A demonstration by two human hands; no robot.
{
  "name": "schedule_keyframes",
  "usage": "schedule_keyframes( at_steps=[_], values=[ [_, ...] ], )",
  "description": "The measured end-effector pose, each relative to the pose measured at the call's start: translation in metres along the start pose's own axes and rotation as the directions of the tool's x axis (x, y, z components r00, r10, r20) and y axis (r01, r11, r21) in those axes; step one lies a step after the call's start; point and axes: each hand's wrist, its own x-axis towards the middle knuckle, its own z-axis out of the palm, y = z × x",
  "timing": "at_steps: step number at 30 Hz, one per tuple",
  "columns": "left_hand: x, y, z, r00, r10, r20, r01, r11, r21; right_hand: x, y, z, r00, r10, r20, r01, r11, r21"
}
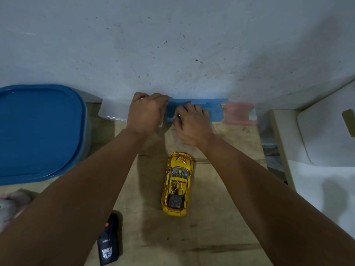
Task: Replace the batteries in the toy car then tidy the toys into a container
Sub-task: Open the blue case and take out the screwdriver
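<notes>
At the centre of the frame, against the wall, both hands work on a blue case (213, 110): the left hand (146, 112) is curled over its left end, grip closed round the edge, while the right hand (190, 123) lies on top with fingers (197, 108) spread flat and its thumb meeting a small object I cannot identify. Below them on the wooden surface (221, 217), the gold toy car (177, 183) sits upright, apart from both hands, with the black remote (107, 240) at lower left and a blue-lidded container (38, 131) at left.
</notes>
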Motion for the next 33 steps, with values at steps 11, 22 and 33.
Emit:
schedule_keyframes(
  at_steps=[11, 22, 33],
  values=[
    [-0.010, 0.007, -0.006, 0.970, -0.034, 0.241, 0.054, 0.995, -0.079, -0.001, 0.003, -0.002, 0.999, -0.044, 0.024, 0.044, 0.999, 0.008],
    [0.001, 0.003, -0.016, 0.905, -0.021, 0.424, 0.096, 0.983, -0.155, 0.003, 0.008, 0.001, 0.996, -0.075, -0.036, 0.080, 0.985, 0.156],
    [0.011, 0.001, -0.021, 0.881, -0.024, 0.472, 0.127, 0.974, -0.187, -0.009, 0.008, -0.012, 0.972, -0.037, -0.232, 0.152, 0.850, 0.504]
  ],
)
